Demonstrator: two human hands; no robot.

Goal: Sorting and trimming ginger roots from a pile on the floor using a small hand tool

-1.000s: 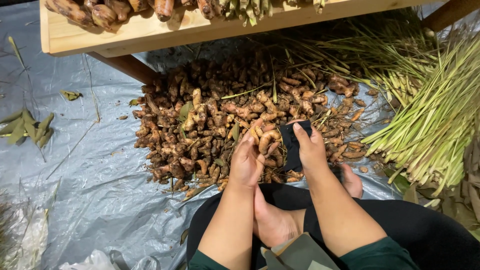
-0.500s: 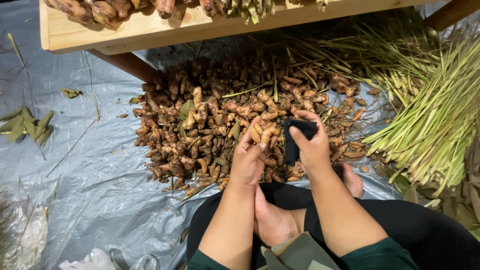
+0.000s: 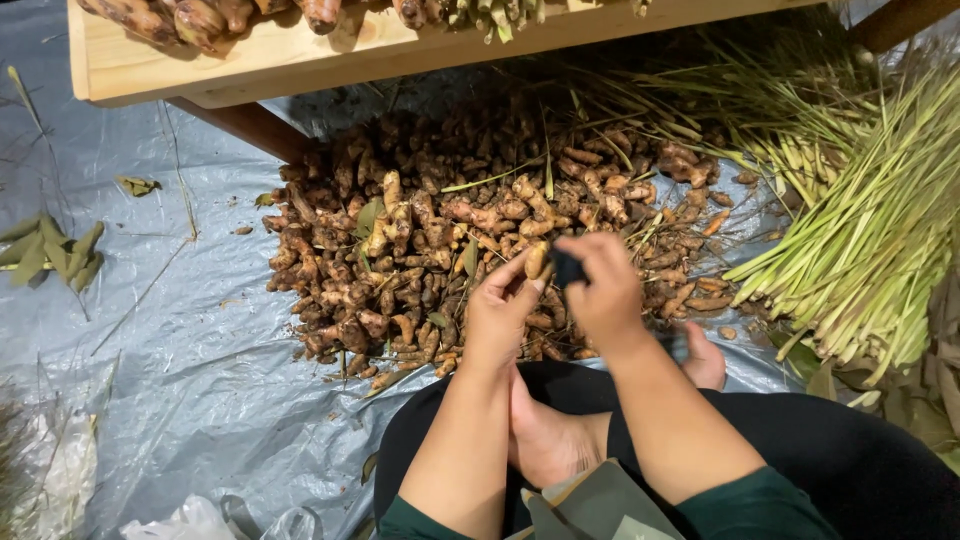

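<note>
Over the root pile (image 3: pixel 480 240), left hand (image 3: pixel 497 318) pinched a root (image 3: pixel 536 260); right hand (image 3: pixel 605 290) clenched a dark tool (image 3: pixel 568 268) against it. Judged best: short strokes, root held steady, fingers clear of the tool.

- A heap of knobbly brown rhizomes (image 3: pixel 470 240) lies on a grey plastic sheet (image 3: pixel 170 340), ahead of the person's folded legs.
- A pale wooden table (image 3: pixel 300 55) stands beyond the heap.
- Bundled long green stalks (image 3: pixel 860 230) lie right of the heap.

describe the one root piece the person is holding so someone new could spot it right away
Start at the big brown pile of roots on the grey plastic sheet, below the wooden bench. At its near edge, the left hand pinches one short root piece beside the right hand, which grips a dark object. It alone is lifted off the pile.
</note>
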